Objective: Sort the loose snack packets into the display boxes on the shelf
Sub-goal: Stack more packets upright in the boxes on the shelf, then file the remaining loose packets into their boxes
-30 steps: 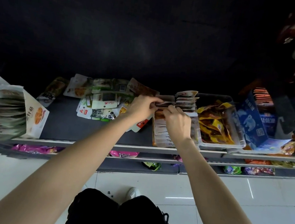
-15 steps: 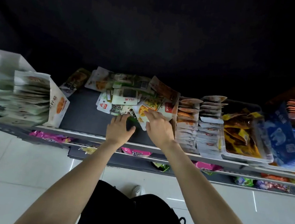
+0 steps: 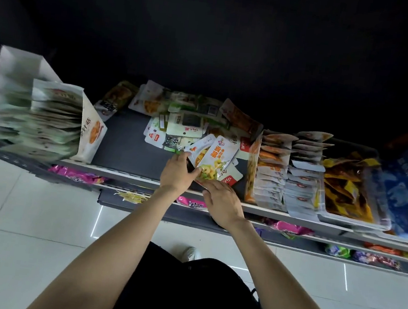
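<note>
Two white snack packets [image 3: 213, 156] printed with yellow food are being lifted at the centre of the frame, fanned slightly, their lower ends pinched by the left hand [image 3: 176, 174], whose thumb and fingers are curling round them. The right hand [image 3: 223, 200] is sitting just below and to the right, near the shelf edge; its fingers are reaching under the packets' lower corner, but whether they are gripping anything cannot be told.

Behind the held pair, the loose pile [image 3: 188, 124] of mixed packets is lying on the dark shelf [image 3: 126, 150], spreading toward upper centre. To the right, a display box [image 3: 272, 167] of upright packets is standing just beside the pile, with a second row [image 3: 303, 171] next to it and a clear tub of yellow-brown packs [image 3: 348, 187] further right. At the left, a white display box [image 3: 55, 120] is holding a dense stack.

To do this step well, the person is probably best squaring the two packets together, checking the print matches, and finding the box with the same design before moving; none in view clearly matches.
</note>
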Available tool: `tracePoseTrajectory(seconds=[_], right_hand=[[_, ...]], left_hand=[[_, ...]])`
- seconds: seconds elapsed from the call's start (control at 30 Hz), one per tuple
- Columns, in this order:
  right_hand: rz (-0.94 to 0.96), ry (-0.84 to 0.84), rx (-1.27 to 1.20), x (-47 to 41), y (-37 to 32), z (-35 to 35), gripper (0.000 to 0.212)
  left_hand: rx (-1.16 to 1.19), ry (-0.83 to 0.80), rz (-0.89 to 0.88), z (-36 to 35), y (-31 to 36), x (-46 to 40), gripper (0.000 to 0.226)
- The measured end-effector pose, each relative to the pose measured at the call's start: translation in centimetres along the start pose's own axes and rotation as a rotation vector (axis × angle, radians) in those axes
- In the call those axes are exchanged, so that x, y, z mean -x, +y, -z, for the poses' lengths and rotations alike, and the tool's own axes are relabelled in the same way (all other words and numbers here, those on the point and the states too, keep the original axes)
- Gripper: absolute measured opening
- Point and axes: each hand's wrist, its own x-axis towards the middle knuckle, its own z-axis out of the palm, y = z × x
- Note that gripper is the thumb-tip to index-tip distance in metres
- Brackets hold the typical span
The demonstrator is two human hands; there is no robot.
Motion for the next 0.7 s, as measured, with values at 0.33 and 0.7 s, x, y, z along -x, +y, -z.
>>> tracePoseTrajectory(seconds=[0.33, 0.7], right_hand=[[-0.227, 0.192, -0.309, -0.9, -0.7, 2.8, 0.029], [-0.073, 0.353, -0.536, 4.5, -0.5, 14.5, 0.023]], left_hand=[[-0.193, -0.083, 0.017, -0.1, 2.5, -0.3, 0.041], [0.239, -0.092, -0.495, 8.5, 4.9, 4.5, 0.019]])
